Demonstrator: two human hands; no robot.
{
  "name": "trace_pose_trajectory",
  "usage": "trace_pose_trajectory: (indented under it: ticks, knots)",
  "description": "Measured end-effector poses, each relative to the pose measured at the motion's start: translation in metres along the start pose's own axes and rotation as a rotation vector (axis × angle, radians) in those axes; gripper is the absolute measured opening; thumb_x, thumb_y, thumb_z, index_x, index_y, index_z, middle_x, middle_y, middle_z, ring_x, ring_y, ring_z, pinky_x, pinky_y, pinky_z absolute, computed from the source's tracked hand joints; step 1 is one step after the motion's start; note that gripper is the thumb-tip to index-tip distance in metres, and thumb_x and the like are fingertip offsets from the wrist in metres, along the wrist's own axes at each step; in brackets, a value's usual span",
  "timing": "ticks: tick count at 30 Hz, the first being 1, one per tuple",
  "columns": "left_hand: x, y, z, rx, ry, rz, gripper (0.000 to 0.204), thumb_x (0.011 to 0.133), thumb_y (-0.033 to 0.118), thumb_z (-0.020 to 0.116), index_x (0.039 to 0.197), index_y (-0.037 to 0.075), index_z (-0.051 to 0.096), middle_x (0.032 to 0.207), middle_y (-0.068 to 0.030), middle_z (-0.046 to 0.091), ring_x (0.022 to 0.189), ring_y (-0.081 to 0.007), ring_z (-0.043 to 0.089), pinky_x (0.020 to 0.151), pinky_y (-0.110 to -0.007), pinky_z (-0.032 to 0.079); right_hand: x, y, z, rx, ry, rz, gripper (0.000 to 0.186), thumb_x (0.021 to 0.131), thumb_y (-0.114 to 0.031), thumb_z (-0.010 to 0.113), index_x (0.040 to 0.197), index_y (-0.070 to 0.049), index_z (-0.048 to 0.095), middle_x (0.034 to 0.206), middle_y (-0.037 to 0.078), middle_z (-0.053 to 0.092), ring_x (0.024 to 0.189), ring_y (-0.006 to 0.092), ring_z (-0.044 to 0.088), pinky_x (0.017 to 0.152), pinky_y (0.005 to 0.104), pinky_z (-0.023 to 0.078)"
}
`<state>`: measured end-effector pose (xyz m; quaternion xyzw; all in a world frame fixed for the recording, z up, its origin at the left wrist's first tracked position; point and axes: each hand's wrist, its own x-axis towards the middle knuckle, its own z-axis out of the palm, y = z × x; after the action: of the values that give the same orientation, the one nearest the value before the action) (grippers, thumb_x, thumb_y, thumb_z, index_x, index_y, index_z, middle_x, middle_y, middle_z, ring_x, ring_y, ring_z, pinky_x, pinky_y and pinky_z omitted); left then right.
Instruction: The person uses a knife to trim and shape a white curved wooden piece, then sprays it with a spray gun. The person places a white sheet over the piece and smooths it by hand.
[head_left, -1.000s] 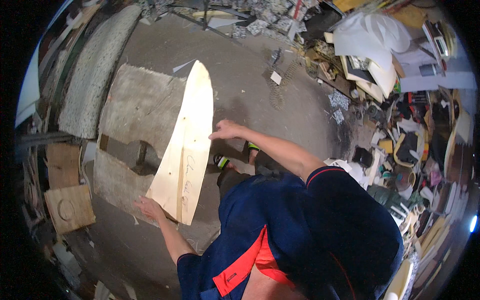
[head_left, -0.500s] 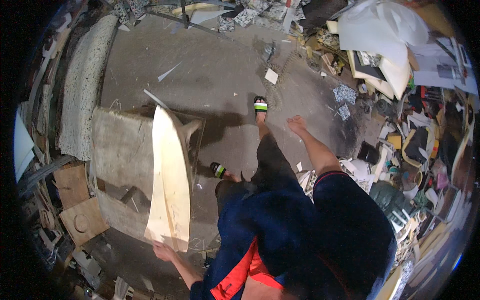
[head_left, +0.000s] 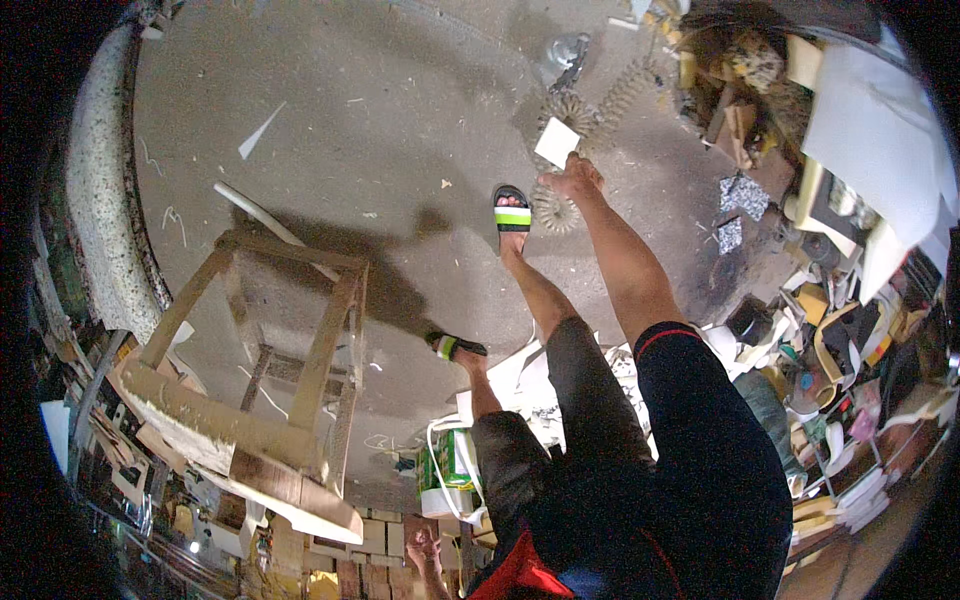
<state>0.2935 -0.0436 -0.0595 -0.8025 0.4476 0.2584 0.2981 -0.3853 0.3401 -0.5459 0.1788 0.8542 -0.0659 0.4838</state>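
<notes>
As right hand (head_left: 578, 180) overlaps card (head_left: 556, 142), wide floor (head_left: 330, 110) leftward, scraps (head_left: 838, 340) edging it rightward

No text, number or sign legible. Green-and-white container (head_left: 442, 475) near six o'clock: surface markings too small to read. Floor (head_left: 330, 100): pale looping scrawl (head_left: 380, 442) toward seven o'clock, letters indistinguishable.
</notes>
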Motion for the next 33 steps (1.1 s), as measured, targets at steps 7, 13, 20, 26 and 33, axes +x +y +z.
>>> trace_pose_trajectory:
  ticks: [7,13,20,26,33]
  knots:
    - [-0.035,0.026,0.075,0.222,-0.004,-0.045,0.036,0.097,0.030,0.062,0.118,0.000,0.060,0.115,-0.0195,0.064,0.088,-0.0309,0.068,0.070,-0.045,0.057,0.108,-0.016,0.060,-0.073,0.093,0.104,0.099,0.067,-0.064,0.081,0.138,-0.006,0.044,0.132,0.016,0.055,0.121,0.0344,0.060,0.094,0.0461,0.054]
    - [-0.037,0.021,0.106,0.243,-0.024,-0.076,0.034,0.098,0.030,0.060,0.116,0.002,0.060,0.112,-0.0179,0.065,0.087,-0.0293,0.068,0.067,-0.043,0.057,0.186,0.053,0.124,-0.272,0.176,-0.102,0.046,0.086,-0.038,0.066,0.119,-0.006,0.058,0.107,0.015,0.065,0.100,0.0285,0.067,0.074,0.0430,0.058]
    - [-0.018,0.003,0.135,0.199,-0.084,-0.012,0.031,0.099,0.030,0.058,0.114,0.003,0.061,0.108,-0.0160,0.067,0.086,-0.0274,0.067,0.065,-0.041,0.056,0.179,0.142,0.007,-0.277,0.960,0.141,0.067,0.082,-0.045,0.072,0.127,0.000,0.049,0.126,0.018,0.055,0.114,0.0333,0.056,0.097,0.0473,0.045]
    - [0.029,-0.036,0.170,0.134,-0.136,0.124,0.029,0.100,0.030,0.056,0.113,0.005,0.062,0.105,-0.0143,0.068,0.085,-0.0258,0.067,0.063,-0.040,0.056,0.205,0.025,-0.056,0.380,0.183,-0.298,0.108,0.078,-0.062,0.073,0.154,0.000,0.026,0.161,0.020,0.023,0.147,0.0365,0.027,0.118,0.0499,0.025]
    - [0.008,-0.084,0.202,0.183,-0.161,0.244,0.028,0.094,0.028,0.064,0.097,0.001,0.065,0.077,-0.0095,0.069,0.068,-0.0210,0.067,0.060,-0.034,0.055,0.238,0.012,-0.051,1.009,0.005,-0.306,0.074,0.088,-0.039,0.071,0.143,0.002,0.044,0.143,0.018,0.047,0.130,0.0335,0.047,0.103,0.0508,0.043]
